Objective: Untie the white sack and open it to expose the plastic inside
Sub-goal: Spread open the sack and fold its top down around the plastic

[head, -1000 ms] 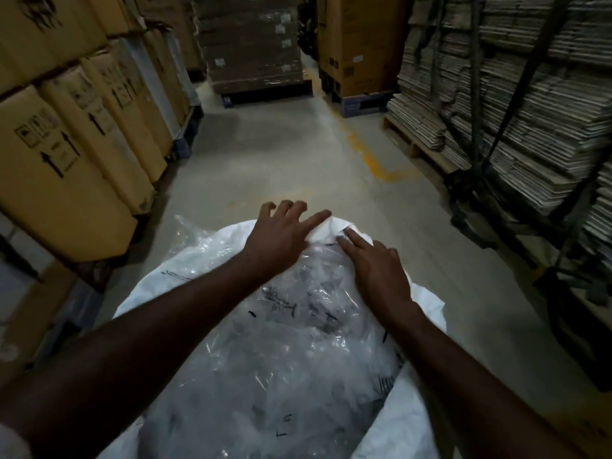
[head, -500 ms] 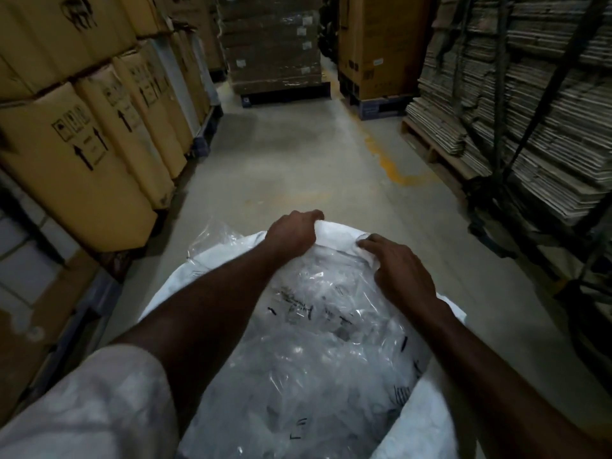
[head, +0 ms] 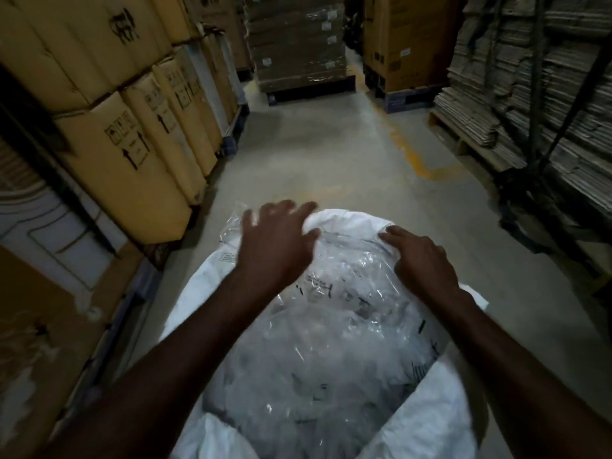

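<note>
- Warehouse aisle, concrete floor [head: 308, 167]; white sack [head: 351, 223] stands close below, mouth open, clear plastic [head: 331, 342] showing.
- Left hand [head: 271, 246] spread, blurred, over far rim.
- Right hand [head: 420, 256]: fingertips on rim; pinch unclear.
- Advice: roll the rim outward evenly, sparing the plastic.
</note>
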The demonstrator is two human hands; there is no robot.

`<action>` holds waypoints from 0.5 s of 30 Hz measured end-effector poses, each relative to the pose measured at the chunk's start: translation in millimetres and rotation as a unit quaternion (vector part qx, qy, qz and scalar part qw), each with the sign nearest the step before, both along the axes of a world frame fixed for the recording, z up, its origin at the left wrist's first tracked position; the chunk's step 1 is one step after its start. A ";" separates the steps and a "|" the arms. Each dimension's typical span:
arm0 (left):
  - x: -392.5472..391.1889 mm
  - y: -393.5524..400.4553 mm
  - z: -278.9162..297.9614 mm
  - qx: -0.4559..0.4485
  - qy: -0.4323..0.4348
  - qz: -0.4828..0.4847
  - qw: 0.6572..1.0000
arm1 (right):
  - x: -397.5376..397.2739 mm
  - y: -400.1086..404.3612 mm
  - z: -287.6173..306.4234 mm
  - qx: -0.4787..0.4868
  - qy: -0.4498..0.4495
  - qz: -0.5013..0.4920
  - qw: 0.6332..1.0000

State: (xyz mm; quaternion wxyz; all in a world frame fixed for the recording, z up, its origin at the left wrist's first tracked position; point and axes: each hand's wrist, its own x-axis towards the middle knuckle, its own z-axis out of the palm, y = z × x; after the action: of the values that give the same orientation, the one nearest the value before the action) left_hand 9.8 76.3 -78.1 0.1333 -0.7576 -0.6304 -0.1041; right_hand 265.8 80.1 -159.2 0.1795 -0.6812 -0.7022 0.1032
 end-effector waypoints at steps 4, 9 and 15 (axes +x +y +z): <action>-37.7 -37.8 -26.7 -0.185 -0.180 0.095 0.962 | -10.0 -13.8 12.5 -0.046 -0.019 -0.002 0.999; -21.0 -71.4 -63.9 -0.353 -0.126 -0.106 0.921 | -24.8 -50.5 34.6 -0.042 -0.010 0.002 0.999; -28.5 -95.4 -2.8 -0.268 -0.085 -0.082 0.956 | -36.7 -126.4 69.2 0.035 0.047 0.035 0.998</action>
State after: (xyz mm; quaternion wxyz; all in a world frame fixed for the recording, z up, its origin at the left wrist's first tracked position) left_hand -18.8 -19.1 -80.8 -0.1379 -0.8031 -0.5796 -0.0054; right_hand 229.1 -46.3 -90.0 0.2325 -0.6438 -0.7196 0.1172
